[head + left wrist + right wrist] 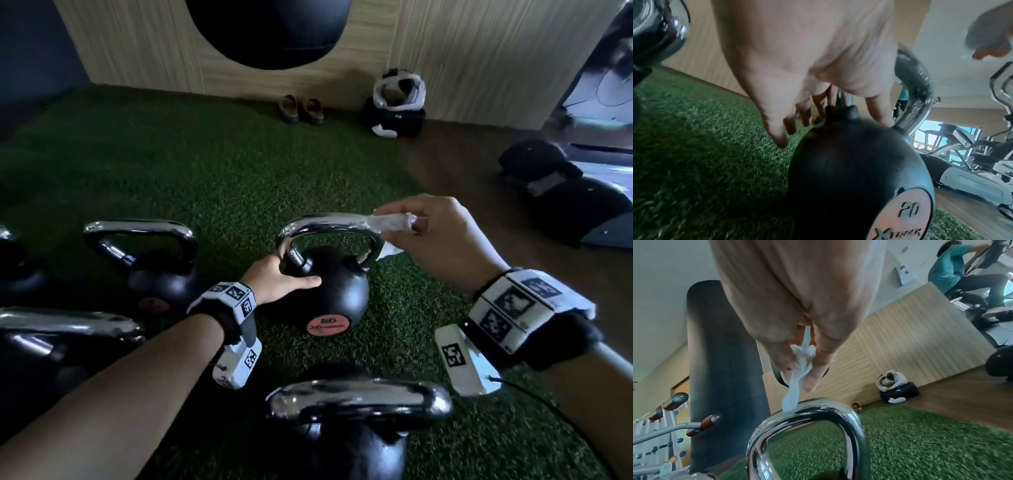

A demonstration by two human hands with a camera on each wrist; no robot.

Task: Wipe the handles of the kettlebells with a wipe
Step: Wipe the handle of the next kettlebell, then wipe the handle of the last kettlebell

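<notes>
The right hand (442, 236) pinches a white wipe (390, 222) between thumb and fingers, and the wipe lies against the right end of the chrome handle (329, 226) of the middle kettlebell (329, 294); in the right wrist view the cloth's loose end touches the top of that handle. The left hand (284, 279) rests on the same kettlebell's black body, fingers spread and fairly straight, thumb lying across the front, the fingers reaching to the left foot of the handle. A round orange label on this bell reads 20.

Five kettlebells show in the head view, all on green artificial turf (205, 178): the middle one, a second kettlebell (154, 263) just to its left, a third (349, 428) nearest the camera, a fourth (51, 359) at lower left, and part of a fifth (13, 267) at the left edge. All have shiny chrome handles.

Farther off, one pair of brown shoes (301, 109) stands by the wood-panel wall, one black punching bag (270, 31) hangs above, and one black-and-white headgear pile (397, 102) sits beside the wall.
</notes>
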